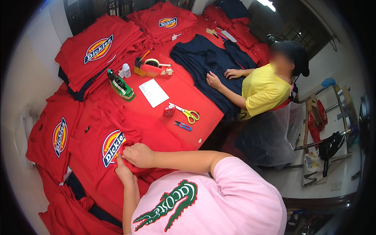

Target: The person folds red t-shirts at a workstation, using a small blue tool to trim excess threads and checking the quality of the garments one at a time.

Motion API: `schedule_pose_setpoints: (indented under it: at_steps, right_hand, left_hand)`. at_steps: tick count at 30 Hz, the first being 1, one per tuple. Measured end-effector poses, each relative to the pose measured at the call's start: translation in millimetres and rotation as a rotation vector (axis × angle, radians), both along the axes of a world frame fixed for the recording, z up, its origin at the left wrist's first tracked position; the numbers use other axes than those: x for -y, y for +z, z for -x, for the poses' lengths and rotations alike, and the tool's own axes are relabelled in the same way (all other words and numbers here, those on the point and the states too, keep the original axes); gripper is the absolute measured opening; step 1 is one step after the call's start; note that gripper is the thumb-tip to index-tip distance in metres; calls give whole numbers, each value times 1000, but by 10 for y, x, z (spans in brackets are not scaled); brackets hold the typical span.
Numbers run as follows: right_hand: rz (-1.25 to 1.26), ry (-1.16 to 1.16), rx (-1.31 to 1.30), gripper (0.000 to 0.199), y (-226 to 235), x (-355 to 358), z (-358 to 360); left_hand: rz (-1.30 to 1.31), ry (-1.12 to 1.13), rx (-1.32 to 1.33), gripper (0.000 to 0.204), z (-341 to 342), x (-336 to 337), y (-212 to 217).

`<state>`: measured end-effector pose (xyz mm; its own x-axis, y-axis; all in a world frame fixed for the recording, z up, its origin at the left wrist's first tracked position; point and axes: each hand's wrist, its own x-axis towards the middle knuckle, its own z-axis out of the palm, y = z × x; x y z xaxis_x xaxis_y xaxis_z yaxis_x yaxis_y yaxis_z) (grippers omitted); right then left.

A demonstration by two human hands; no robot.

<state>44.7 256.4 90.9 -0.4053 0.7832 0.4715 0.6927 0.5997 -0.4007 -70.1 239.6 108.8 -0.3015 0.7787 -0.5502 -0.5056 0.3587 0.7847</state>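
Observation:
A red shirt with a yellow, white and blue printed emblem lies spread at the near left of the table. My right hand is closed on a bunched fold of it beside the emblem. Just below, my left hand pinches the same cloth, its fingertips close to those of the right. The gathered fabric partly hides the emblem's right end and whatever lies between my fingers. Another red shirt with the same emblem rests to the left of this one.
Stacks of red shirts fill the far left. On the red table lie a red tape dispenser, green dispenser, white paper, yellow-handled scissors and blue thread snips. Opposite, a person in yellow handles a navy garment.

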Motion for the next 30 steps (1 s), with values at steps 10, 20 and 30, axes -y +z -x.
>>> schedule_pose_setpoints:
  at_steps: [10,20,30]
  right_hand:
    - [-130,64,-124,16,127,47,-2]
    - [-123,130,-132,13,259,272,-78]
    - [991,104,-952,31,365,-20,-247]
  left_hand:
    - [20,-63,74,33,112,22,-87]
    - [50,-101,106,36,-1,92,23]
    - [-56,4,57,50,216,103,64]
